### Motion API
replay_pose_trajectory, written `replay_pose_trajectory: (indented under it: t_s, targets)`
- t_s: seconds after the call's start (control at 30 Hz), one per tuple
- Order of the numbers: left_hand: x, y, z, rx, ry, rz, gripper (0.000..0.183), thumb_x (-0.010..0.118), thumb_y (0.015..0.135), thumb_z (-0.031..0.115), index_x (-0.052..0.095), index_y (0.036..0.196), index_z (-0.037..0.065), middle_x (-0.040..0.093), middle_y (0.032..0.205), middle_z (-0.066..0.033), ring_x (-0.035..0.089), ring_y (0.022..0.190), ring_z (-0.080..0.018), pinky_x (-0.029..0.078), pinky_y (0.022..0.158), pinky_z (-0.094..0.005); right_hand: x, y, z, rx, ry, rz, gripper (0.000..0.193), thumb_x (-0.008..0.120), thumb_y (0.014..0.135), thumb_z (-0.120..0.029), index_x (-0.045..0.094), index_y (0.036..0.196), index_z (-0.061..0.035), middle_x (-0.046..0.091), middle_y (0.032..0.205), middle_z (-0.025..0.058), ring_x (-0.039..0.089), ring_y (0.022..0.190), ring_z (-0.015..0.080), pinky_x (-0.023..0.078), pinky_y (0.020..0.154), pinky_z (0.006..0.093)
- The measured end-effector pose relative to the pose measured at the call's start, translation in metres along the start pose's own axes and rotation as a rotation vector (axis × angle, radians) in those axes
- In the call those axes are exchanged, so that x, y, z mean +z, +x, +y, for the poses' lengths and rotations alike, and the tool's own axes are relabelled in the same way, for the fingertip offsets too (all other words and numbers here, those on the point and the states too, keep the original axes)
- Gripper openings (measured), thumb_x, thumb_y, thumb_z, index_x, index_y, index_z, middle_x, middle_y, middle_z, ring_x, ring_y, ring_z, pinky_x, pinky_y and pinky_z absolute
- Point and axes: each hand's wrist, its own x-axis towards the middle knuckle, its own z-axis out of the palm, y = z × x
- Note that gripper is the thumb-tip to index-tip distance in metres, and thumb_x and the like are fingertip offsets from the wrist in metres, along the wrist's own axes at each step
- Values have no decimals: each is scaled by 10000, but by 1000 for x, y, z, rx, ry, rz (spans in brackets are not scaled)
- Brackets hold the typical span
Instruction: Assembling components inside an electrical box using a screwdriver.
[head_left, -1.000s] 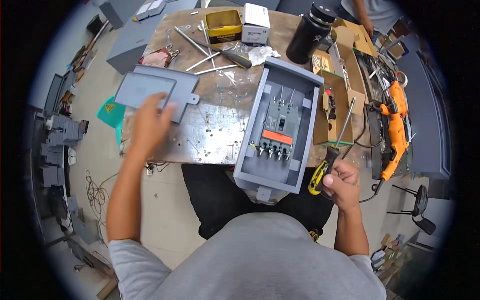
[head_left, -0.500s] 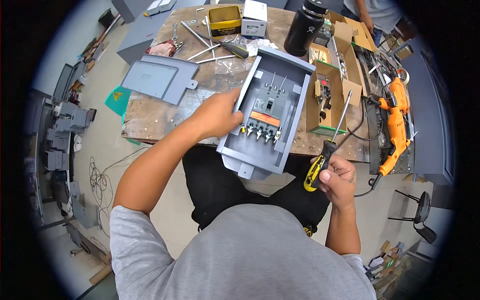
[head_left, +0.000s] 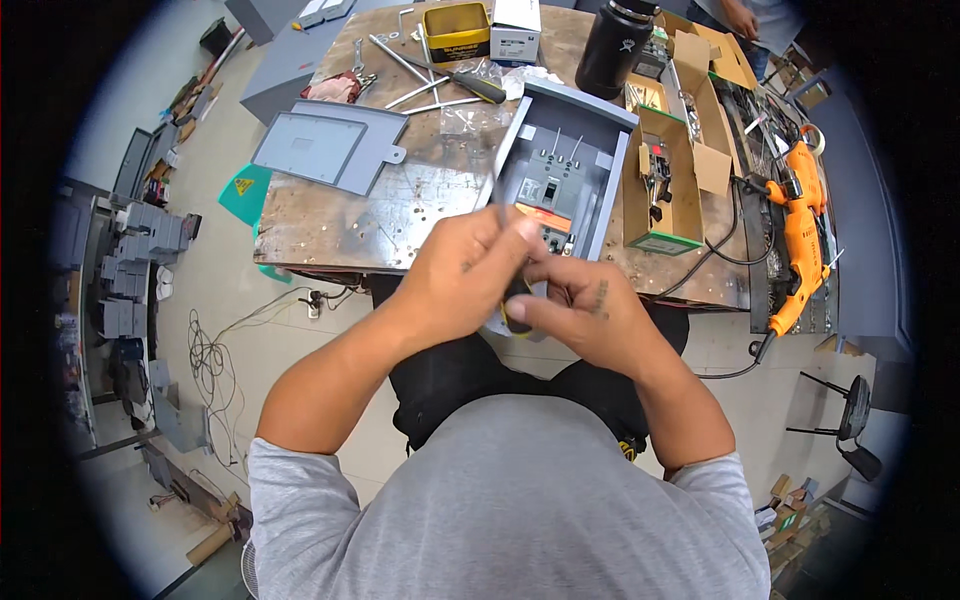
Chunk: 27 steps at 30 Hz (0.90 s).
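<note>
In front of me both hands meet over the lower end of a grey metal enclosure (head_left: 616, 150), which lies tilted at the table's front edge. My right hand (head_left: 590, 308) is closed round the black and yellow handle of a screwdriver (head_left: 517, 308). Fingers of my left hand (head_left: 455, 275) are closed about its shaft, which is smeared by motion and points away from me. Inside the enclosure sits a grey circuit breaker (head_left: 553, 188) with an orange label (head_left: 545, 216) and two thin rods at its far end. My hands hide its near terminals.
Right of the enclosure stand an open cardboard box (head_left: 632, 205) of parts and an orange power drill (head_left: 803, 230) with its cord. A black bottle (head_left: 610, 55) is behind. A grey cover plate (head_left: 330, 145), another screwdriver (head_left: 475, 86) and a yellow tin (head_left: 455, 42) lie left and far.
My left hand has let go of the enclosure's left wall and come to the screwdriver. My right hand has brought the screwdriver left, over the enclosure's near end.
</note>
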Motion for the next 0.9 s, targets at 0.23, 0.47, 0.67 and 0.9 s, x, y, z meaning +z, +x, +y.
replay_pose_trajectory:
  t_s: [0.23, 0.47, 0.67, 0.9]
  targets:
    - [-74, 5, -3, -187, -184, 328, 392, 543, 1078, 398, 644, 888, 70, 600, 676, -19, 557, 597, -93, 447, 597, -250, -58, 38, 10, 65, 527, 77, 318, 634, 1014, -134, 654, 1297, 10, 661, 781, 33, 594, 565, 77, 461, 461, 223]
    - [-63, -3, -36, -200, -176, 323, 372, 526, 1082, 365, 636, 902, 58, 587, 655, -24, 530, 580, -84, 415, 577, -252, -47, 67, 30, -320, -394, 213, 289, 588, 1050, -88, 651, 1319, -3, 700, 900, 21, 665, 823, 101, 524, 725, 252]
    - [-45, -2, -36, -190, -266, 308, 375, 520, 1089, 361, 629, 912, 49, 591, 680, -30, 531, 609, -86, 426, 596, -255, -46, 68, 26, -387, -654, 195, 249, 644, 993, -60, 700, 1231, -12, 764, 989, 152, 734, 871, 211, 551, 792, 326]
    - [-33, 0, -37, -191, -327, 315, 376, 522, 1090, 370, 622, 919, 51, 597, 690, -32, 531, 602, -88, 448, 581, -257, -41, 64, 23, -380, -641, 179, 249, 652, 982, -60, 705, 1220, -15, 755, 1015, 192, 758, 935, 285, 568, 826, 357]
